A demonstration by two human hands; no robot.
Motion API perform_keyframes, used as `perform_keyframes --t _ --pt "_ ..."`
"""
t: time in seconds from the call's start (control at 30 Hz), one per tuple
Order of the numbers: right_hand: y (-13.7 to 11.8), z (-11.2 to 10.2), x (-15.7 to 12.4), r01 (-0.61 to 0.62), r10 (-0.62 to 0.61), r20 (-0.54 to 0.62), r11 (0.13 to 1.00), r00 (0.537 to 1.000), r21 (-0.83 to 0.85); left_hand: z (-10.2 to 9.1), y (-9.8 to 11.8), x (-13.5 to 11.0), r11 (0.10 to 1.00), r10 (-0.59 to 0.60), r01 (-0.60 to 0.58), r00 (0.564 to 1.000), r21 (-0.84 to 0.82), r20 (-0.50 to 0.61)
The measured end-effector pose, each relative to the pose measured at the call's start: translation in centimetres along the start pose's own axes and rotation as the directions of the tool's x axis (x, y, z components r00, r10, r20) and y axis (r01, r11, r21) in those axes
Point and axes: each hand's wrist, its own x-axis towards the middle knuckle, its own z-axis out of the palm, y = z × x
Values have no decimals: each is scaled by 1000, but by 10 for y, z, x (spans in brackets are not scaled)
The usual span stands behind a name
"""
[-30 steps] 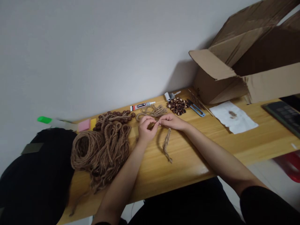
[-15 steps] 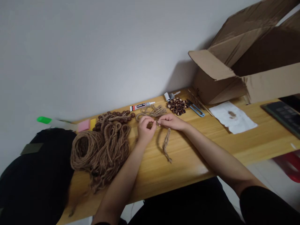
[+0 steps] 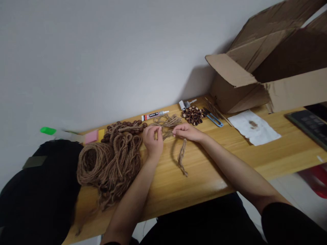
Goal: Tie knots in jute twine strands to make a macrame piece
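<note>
Over the middle of the table, my left hand (image 3: 154, 141) pinches thumb against fingertips on thin jute twine (image 3: 167, 135). A short gap to its right, my right hand (image 3: 188, 132) grips the twine too, fingers pressed together. A frayed, twisted tail of twine (image 3: 181, 158) hangs below my right hand. Just behind both hands lies a loose bundle of lighter twine (image 3: 167, 119). Left of my left hand are a brown coil of cord (image 3: 93, 163) and a heap of looped cords (image 3: 121, 160). What exactly sits in each pinch is too small to make out.
At the back are a glue tube (image 3: 154, 115), a pile of brown shell-like rings (image 3: 192, 115) and blue thread snips (image 3: 214, 118). A stained white tissue (image 3: 254, 127) lies to the right, before an open cardboard box (image 3: 237, 93). A black bag (image 3: 43, 190) stands at the left.
My left hand has moved left, away from my right hand, widening the gap with twine strands showing in it. My right hand has stayed almost still.
</note>
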Motion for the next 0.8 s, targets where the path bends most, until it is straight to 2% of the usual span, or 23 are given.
perform_keyframes --t 0.1,0.23,0.33,0.43,0.6,0.8 --pt "0 0 1 -3 4 -10 999 1000 32 -5 6 0 988 141 -140 990 65 -10" --pt "1 0 1 17 -15 -27 997 1000 69 -6 12 -4 950 281 -296 948 99 148" --pt "-1 -1 0 31 -28 -34 996 999 80 -4 12 -6 950 281 -304 933 74 224" --pt "-2 -1 0 31 -29 -23 996 999 88 -3 12 -7 950 289 -309 924 45 249" --pt "0 -2 0 17 -14 -30 995 999 99 -3 10 -9 912 372 -403 891 75 262" --pt "1 -5 -1 4 -3 -7 994 1000 108 -1 9 -9 905 381 -413 893 102 239"
